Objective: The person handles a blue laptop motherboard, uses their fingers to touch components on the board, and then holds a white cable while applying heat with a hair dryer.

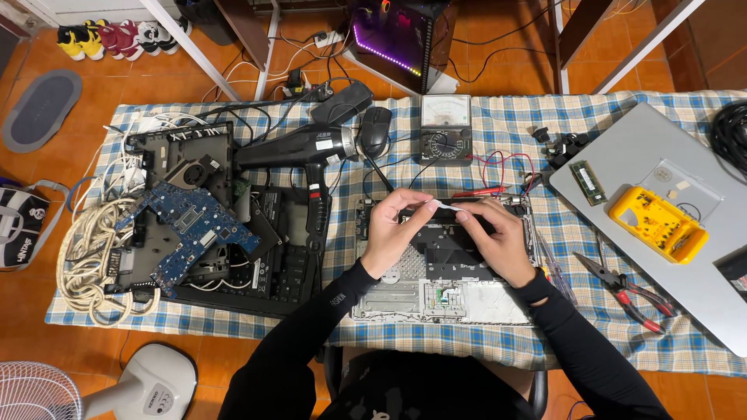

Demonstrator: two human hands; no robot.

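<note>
Yellow plastic bit case (658, 224) with a clear lid, lying on a grey laptop lid (622, 155), right. Black hair dryer (307, 148) bearing a small pale label on its barrel, left of centre. Centre: opened laptop base (443, 280), silver frame with dark inner panel, on a blue checked cloth (498, 117). Left hand (393, 229) and right hand (498, 241), fingers pinched narrow, each grip one end of a thin white strip (442, 205), possibly a ribbon cable, above the base's rear edge.
</note>
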